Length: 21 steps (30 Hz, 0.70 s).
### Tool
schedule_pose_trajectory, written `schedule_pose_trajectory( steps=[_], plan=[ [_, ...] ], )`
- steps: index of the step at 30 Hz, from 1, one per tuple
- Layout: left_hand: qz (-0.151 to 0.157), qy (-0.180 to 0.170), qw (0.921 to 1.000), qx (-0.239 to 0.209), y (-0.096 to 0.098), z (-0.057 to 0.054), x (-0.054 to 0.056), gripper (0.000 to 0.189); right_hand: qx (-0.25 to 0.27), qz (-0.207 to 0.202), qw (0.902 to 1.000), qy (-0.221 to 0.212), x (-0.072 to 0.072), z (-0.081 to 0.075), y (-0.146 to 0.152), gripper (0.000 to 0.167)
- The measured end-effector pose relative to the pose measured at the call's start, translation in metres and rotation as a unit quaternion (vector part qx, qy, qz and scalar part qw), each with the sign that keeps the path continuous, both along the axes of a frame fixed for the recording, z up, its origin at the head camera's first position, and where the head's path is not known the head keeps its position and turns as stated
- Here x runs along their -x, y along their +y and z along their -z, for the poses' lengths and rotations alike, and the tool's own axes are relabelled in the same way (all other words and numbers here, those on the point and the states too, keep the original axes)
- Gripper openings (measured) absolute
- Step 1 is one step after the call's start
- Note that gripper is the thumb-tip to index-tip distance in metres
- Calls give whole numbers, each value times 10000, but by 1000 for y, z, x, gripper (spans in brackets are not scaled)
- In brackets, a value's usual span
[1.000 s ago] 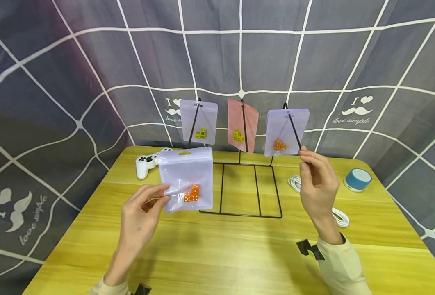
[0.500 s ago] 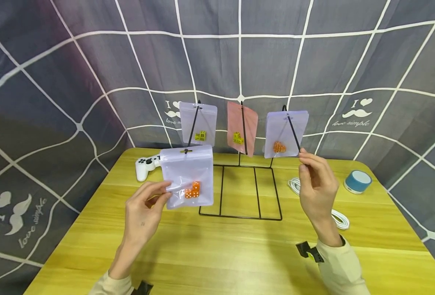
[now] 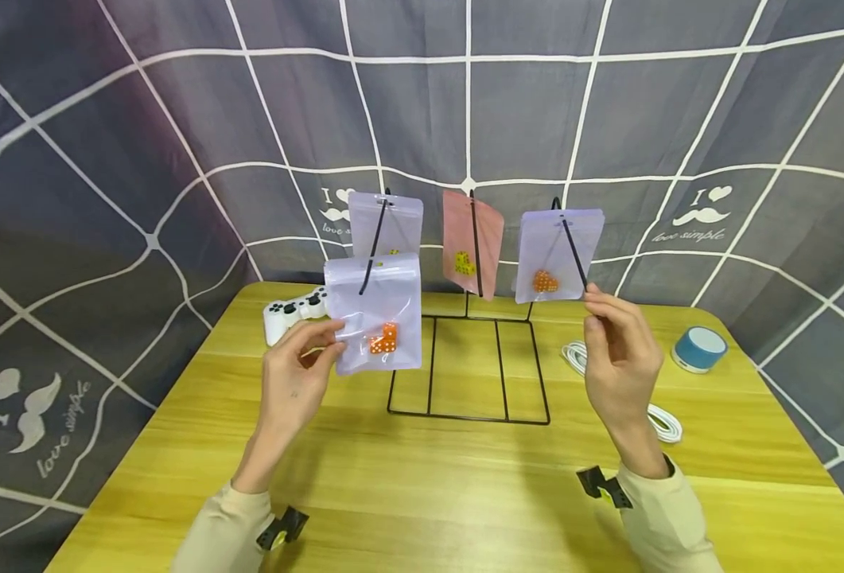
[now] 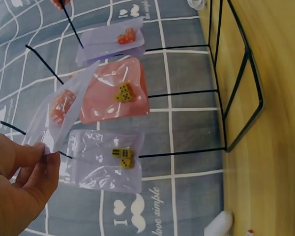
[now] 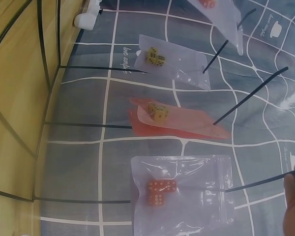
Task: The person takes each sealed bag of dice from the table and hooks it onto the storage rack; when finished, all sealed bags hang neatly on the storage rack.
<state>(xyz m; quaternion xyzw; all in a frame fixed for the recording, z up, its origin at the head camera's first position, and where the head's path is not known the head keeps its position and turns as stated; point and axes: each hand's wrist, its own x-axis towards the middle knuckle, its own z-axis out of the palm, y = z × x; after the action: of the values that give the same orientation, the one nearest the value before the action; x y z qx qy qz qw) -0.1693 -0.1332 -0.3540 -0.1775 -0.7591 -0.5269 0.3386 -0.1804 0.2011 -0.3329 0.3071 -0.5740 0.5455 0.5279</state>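
My left hand (image 3: 296, 374) pinches the lower left edge of a pale purple zip bag (image 3: 353, 318) with orange dice inside. This bag sits on the left prong (image 3: 373, 255) of a black wire rack (image 3: 468, 417), the prong's tip sticking out in front. Behind it on that prong hangs another pale purple bag (image 4: 88, 167) with yellow dice. My right hand (image 3: 622, 354) pinches the tip of the right prong (image 3: 574, 253), which carries a purple bag (image 3: 558, 247) with orange dice. On the middle prong (image 3: 475, 247) hangs a pink bag (image 3: 457, 219) with yellow dice.
A white game controller (image 3: 278, 318) lies behind my left hand, partly covered. At the right are a blue and white round speaker (image 3: 699, 350) and a coiled white cable (image 3: 665, 424), partly behind my right wrist. A grey gridded curtain (image 3: 422, 111) backs the wooden table (image 3: 450, 493).
My left hand has moved up, right and away from me with the purple bag, whose hole has passed over the left prong's tip. My right hand keeps its hold on the right prong.
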Motion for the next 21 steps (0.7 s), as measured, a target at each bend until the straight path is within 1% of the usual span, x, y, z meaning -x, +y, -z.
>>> schedule_pose_trajectory(
  steps=[4, 7, 9, 11, 13, 16, 20, 21],
  plan=[
    [-13, 16, 10000, -35, -1, 1, 16, 27, 10, 25, 10000, 16, 2, 1, 2, 8],
    [-13, 20, 10000, -55, 0, 0, 26, 27, 11, -8, 10000, -11, 1, 1, 3, 9],
    [-15, -45, 10000, -59, 1, 0, 32, 26, 14, -12, 10000, -40, 0, 0, 2, 9],
    [3, -99, 9999, -85, 1, -2, 37, 26, 9, -8, 10000, -69, -1, -1, 1, 9],
    [-45, -149, 9999, -54, 2, -2, 42, 25, 13, 6, 10000, -85, -2, -2, 0, 8],
    [-140, -227, 9996, -7, 9, -13, 41, 24, 0, 18, 10000, -89, -3, -4, -1, 8],
    [-224, -277, 9994, -4, 10, -15, 52, 22, -26, 9, 10000, -85, -4, -5, -1, 14],
    [-227, -264, 9994, -16, 9, -13, 57, 23, -28, 8, 10000, -83, -4, -5, -1, 15]
  ],
)
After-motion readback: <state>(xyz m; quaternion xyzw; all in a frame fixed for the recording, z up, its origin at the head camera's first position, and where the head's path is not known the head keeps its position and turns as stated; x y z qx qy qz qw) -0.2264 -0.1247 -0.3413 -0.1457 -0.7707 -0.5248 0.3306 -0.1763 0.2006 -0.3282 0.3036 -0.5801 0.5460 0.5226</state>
